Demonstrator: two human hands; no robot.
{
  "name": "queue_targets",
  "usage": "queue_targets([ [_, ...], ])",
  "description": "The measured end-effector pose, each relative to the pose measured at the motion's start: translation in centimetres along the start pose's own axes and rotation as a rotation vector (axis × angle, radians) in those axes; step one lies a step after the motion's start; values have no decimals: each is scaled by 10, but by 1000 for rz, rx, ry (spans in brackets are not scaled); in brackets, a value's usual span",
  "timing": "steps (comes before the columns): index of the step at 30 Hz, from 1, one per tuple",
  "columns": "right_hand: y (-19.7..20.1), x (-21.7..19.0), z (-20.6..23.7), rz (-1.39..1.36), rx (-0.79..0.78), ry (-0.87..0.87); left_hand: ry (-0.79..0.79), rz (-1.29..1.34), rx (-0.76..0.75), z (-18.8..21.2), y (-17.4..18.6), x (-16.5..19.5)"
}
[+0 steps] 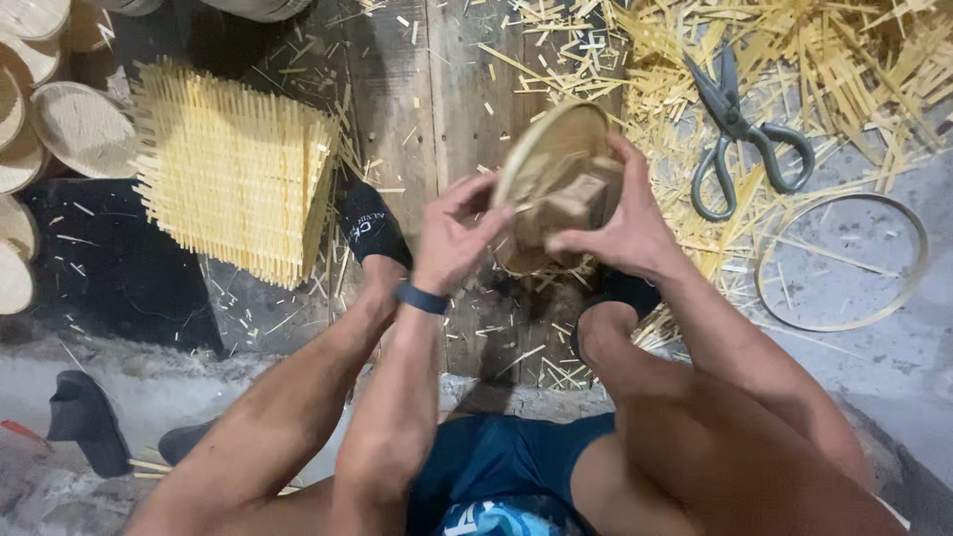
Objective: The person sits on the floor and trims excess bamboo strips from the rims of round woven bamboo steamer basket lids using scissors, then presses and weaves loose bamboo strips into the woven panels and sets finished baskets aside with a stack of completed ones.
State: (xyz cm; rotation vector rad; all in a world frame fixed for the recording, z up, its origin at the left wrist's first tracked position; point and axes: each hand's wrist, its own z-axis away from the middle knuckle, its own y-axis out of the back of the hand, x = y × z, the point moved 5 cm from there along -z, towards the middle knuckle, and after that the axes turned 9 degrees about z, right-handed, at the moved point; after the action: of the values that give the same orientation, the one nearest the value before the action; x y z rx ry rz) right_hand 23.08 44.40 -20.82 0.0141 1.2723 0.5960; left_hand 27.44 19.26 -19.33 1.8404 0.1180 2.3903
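**A:** What was in view, biggest things first?

**B:** A seated person looked down past bare knees at a plank floor (397, 119). The landmark was a round woven tray (551, 169), held up on edge at mid-frame. Well to its left stood a large stack of square woven mats (233, 169) with spiky strip ends. Up and to the right of the tray lay a heap of pale cuttings (844, 60). Lower right of the tray, a thin loose hoop (842, 261) lay flat on grey ground. Between tray and hoop sat a pair of shears (740, 129). At the far left edge were more finished trays (69, 124).

**B:** Smaller still, a small wooden block (576, 203) sat against the tray's lower face.

**A:** And the hands?

**B:** The left hand (452, 238) pinched the tray's left rim, fingers closed on it. The right hand (620, 223) wrapped the right side, fingers curled around the rim and pressing the block.

**A:** How would the tray handle?

**B:** Likely very light, and stiff at the hoop rim, with springy weave in the middle that might crack if squeezed. The rim looked the safest hold.

**A:** Its look?

**B:** Tan, shallow, finely woven, with a paler band around the edge.
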Motion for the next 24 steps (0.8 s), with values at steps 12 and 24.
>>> queue_targets([
  [12, 62, 53, 4, -1002, 96, -97, 198, 176, 478, -71, 46, -109],
  [24, 134, 138, -24, 834, 527, -451, -364, -994, -107, -45, -98, -80],
])
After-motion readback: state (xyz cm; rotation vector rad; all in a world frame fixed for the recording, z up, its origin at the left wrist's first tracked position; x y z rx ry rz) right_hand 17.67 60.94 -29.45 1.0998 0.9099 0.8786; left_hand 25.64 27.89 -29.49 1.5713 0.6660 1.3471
